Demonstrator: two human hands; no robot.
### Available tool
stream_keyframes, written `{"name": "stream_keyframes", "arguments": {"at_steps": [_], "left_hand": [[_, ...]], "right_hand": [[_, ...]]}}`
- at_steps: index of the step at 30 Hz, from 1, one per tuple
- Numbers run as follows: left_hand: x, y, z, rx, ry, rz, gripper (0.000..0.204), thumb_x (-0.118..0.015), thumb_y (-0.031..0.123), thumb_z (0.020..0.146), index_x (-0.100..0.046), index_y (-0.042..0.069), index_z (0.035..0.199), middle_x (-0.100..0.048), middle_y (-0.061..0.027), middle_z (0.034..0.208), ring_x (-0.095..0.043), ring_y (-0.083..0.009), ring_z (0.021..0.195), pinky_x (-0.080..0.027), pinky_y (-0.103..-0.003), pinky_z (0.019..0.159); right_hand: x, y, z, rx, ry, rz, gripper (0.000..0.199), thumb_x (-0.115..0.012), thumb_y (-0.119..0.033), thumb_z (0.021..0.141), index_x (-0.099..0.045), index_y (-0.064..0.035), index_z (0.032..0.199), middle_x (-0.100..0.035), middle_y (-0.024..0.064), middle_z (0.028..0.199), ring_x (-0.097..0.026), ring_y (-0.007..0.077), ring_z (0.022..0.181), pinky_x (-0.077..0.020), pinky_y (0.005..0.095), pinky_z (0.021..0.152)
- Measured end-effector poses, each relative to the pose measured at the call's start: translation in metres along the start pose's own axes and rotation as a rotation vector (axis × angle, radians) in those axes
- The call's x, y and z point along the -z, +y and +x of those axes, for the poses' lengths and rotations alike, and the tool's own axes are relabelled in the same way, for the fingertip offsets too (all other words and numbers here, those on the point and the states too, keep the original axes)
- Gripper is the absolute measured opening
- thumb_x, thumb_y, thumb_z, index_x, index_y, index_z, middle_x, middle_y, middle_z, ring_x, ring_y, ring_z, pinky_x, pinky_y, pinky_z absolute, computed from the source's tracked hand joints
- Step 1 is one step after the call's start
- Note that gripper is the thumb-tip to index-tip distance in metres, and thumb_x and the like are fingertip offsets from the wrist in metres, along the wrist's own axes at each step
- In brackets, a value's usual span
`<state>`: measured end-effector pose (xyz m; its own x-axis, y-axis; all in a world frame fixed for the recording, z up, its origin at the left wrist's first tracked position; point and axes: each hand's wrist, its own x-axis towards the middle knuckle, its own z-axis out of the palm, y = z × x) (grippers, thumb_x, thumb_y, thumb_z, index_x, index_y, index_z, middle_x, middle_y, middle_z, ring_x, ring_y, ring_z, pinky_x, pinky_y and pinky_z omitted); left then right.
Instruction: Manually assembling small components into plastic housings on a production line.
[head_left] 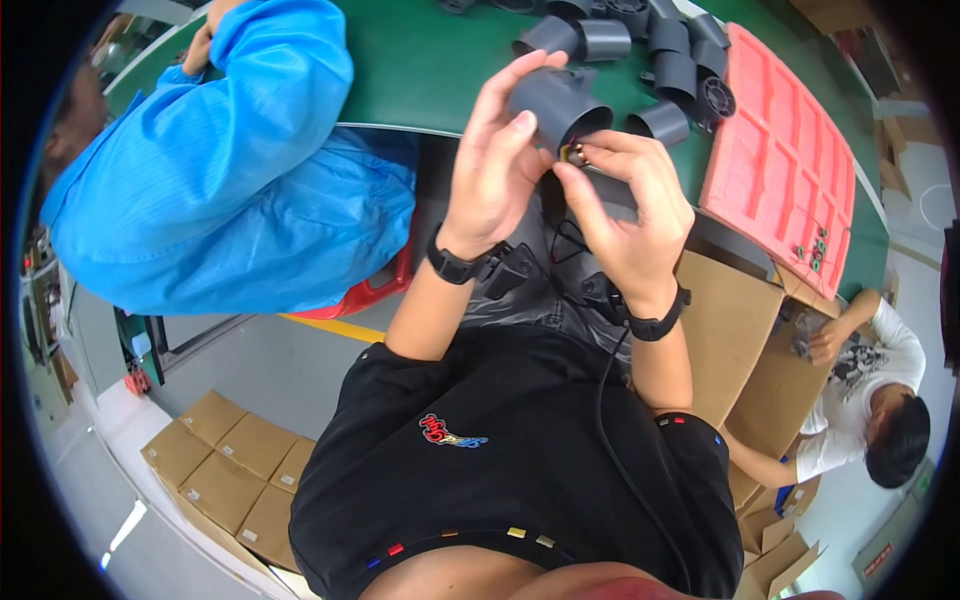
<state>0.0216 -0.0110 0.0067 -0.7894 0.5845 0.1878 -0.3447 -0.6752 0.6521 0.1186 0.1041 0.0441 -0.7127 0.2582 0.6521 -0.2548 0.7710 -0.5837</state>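
My left hand point(492, 170) is closed around a dark grey plastic cylinder housing point(553, 102), held up at the near edge of the green table. The housing is tilted, its open end toward my right hand. At that open rim, my right hand point(640, 195) pinches a small round part point(573, 154) with yellow and copper tones between thumb and fingers. The fingers partly cover this part, so its exact kind and whether it touches the housing cannot be told. A black band circles each wrist.
Several similar grey housings point(672, 72) lie heaped on the green table point(410, 75). To their right is a pink moulded tray point(775, 150) with small green ring parts point(815, 252). Cardboard boxes point(715, 320) stand at my right. A blue-sleeved person point(230, 200) sits left; another person point(870, 370) works right.
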Motion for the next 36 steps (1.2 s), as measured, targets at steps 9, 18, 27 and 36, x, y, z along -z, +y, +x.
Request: {"name": "stream_keyframes", "arguments": {"at_steps": [9,18,27,36], "left_hand": [[-0.003,-0.006,-0.005,0.061,-0.034,0.019,0.061,-0.044,0.021,0.105,-0.028,0.004,0.162,-0.034,-0.0126,0.166,-0.063,-0.0282,0.126,-0.058,-0.04,0.102],[0.001,-0.018,-0.014,0.084,0.009,-0.055,0.067,-0.039,0.036,0.106,-0.024,0.007,0.165,-0.036,-0.0119,0.166,-0.063,-0.037,0.126,-0.055,-0.044,0.107],[0.014,-0.019,-0.021,0.136,-0.008,-0.139,0.061,-0.036,0.032,0.108,-0.025,0.011,0.164,-0.054,-0.018,0.149,-0.063,-0.0387,0.127,-0.052,-0.05,0.112],[0.013,-0.022,-0.016,0.164,-0.093,-0.341,0.058,-0.039,0.036,0.112,-0.021,0.016,0.164,-0.05,-0.0218,0.148,-0.063,-0.0376,0.127,-0.063,-0.051,0.098]], "right_hand": [[0.006,-0.004,0.0,0.0,0.078,0.023,0.024,-0.09,0.001,0.071,-0.073,-0.0009,0.089,-0.073,0.0132,0.107,-0.069,0.026,0.092,-0.0555,0.034,0.079],[0.0,-0.009,0.005,0.044,0.14,-0.227,0.018,-0.09,-0.009,0.07,-0.077,-0.01,0.083,-0.069,0.0097,0.118,-0.059,0.0284,0.104,-0.0491,0.0351,0.08],[-0.013,-0.006,-0.001,0.042,0.133,-0.325,0.022,-0.089,-0.013,0.072,-0.078,-0.0114,0.09,-0.068,0.0092,0.122,-0.059,0.0299,0.108,-0.0483,0.0366,0.082],[-0.002,0.008,0.014,-0.353,-0.066,0.321,0.048,-0.085,-0.018,0.084,-0.065,0.001,0.124,-0.07,0.0184,0.115,-0.068,0.0341,0.104,-0.0537,0.0406,0.086]]}}
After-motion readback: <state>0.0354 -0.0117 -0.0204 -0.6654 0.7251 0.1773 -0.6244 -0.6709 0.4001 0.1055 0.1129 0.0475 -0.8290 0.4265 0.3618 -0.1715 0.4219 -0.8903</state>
